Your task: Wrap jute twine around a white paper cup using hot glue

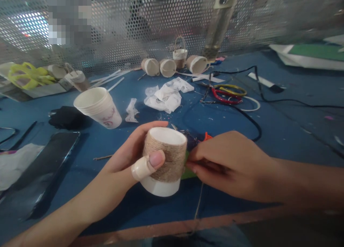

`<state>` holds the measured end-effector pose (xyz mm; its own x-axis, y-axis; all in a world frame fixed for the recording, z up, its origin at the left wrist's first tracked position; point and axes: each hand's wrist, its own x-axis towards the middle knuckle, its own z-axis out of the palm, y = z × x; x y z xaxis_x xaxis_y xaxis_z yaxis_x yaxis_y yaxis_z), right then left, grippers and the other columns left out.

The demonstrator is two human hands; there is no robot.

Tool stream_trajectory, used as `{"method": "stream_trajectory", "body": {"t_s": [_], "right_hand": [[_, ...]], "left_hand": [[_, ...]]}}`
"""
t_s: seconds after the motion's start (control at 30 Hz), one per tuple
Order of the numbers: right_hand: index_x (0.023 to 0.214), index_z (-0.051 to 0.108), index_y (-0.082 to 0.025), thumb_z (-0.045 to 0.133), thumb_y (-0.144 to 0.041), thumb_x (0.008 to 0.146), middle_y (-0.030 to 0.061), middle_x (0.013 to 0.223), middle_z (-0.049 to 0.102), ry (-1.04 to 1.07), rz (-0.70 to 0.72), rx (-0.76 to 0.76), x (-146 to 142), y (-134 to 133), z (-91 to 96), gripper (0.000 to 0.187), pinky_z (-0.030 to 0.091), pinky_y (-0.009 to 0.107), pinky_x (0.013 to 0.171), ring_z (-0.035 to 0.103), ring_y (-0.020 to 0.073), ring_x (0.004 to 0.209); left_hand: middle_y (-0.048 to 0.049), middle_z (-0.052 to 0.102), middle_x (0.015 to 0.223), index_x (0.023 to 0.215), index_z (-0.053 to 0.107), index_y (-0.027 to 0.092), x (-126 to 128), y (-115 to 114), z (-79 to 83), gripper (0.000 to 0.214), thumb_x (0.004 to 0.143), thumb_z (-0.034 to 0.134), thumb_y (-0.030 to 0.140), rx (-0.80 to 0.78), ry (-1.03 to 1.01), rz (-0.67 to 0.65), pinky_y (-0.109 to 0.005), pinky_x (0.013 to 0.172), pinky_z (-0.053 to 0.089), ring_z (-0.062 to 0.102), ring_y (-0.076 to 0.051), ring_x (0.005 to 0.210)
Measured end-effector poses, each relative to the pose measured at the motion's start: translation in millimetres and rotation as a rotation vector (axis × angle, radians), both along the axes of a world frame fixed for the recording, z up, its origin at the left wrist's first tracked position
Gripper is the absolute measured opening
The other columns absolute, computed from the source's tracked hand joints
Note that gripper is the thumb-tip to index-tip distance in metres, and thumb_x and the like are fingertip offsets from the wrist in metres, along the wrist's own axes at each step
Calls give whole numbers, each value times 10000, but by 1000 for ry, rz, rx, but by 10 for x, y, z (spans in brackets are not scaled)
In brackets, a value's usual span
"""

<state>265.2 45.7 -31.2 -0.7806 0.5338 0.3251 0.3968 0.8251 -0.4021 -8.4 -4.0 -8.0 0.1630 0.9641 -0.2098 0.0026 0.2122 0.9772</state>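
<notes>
My left hand (134,155) is wrapped round a white paper cup (161,188), its thumb across the front with a pale band or bandage on it. Brown twine (172,168) covers the cup's side in tight rows, while a white strip at the bottom is bare. The cup stands in the air with its mouth upward, tipped slightly. At its right side, my right hand (228,164) is closed in a pinch on the twine, whose loose end (199,202) hangs below toward the table edge. The fingertips are partly hidden. Behind them show a green piece (189,171) and something orange (207,136).
Stacked paper cups (99,107) lie tilted at left, near crumpled white lace (168,94). Several twine-wrapped cups (168,67) line the mesh partition (113,28). Scissors with red handles (225,96) and a black cable (256,82) lie at right. A dark phone-like slab (53,171) rests at left.
</notes>
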Motion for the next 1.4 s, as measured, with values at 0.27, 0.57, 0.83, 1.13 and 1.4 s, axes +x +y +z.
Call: {"method": "stream_trajectory", "body": {"t_s": [0.27,0.57,0.83,1.13,1.4], "right_hand": [[919,709,-240,569,-257,1187,-59,668,690,-11,33,-4,-14,10,-38,303,314,316,605,543,135,589],[876,618,-260,531,-270,1226,-59,672,668,-63,45,6,-11,18,-29,361,292,343,616,513,150,606],[865,612,-261,537,-247,1198,-62,699,656,-42,66,68,-10,15,-38,342,313,335,615,537,154,637],[869,640,-256,502,-235,1243,-26,712,691,-4,94,240,-17,-7,-53,399,329,367,622,569,183,649],[853,654,-253,409,-241,1282,-15,685,686,-11,96,322,-37,-12,-43,494,318,374,604,553,188,617]], "left_hand": [[1,852,1431,1474,873,448,-103,30,-96,442,1052,920,572,115,49,-160,-303,1045,644,777,-320,1305],[30,847,1406,1491,867,500,-132,37,-104,419,1077,894,551,126,71,-181,-247,1012,638,772,-285,1266],[25,868,1357,1435,893,464,-68,-17,7,433,1012,972,516,55,44,-151,-259,972,644,785,-298,1219],[35,844,1453,1521,846,545,-161,-1,-144,446,1088,885,448,153,73,-257,-279,1053,701,808,-296,1308],[40,841,1430,1514,845,558,-184,-2,-120,455,1084,901,422,186,97,-272,-214,1049,674,802,-267,1313]]}}
